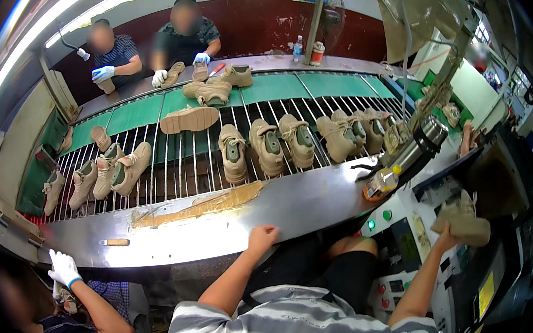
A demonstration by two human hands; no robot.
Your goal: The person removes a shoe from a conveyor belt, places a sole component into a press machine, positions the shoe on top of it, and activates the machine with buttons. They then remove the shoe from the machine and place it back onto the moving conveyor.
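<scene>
My right hand [447, 237] grips a beige lace-up shoe [473, 228] with a thick sole, held out at the right beside the machine. Near the front edge of the metal counter [307, 202] is my left hand [264, 237], its fingers curled in and nothing visible in them. Beyond it, beige shoes stand on the rack of metal rods. The closest are a shoe [233, 155], another shoe [267, 147] and a third shoe [298, 141], toes toward the far side or tilted. One shoe [189, 119] lies on its side, sole facing me.
A control panel [404, 243] with lit green buttons stands at my right. On the counter are a steel flask [428, 135], a drink bottle [382, 184] and a wooden-handled tool [117, 242]. A gloved co-worker [65, 269] sits at left; two more work across the green belt [273, 88].
</scene>
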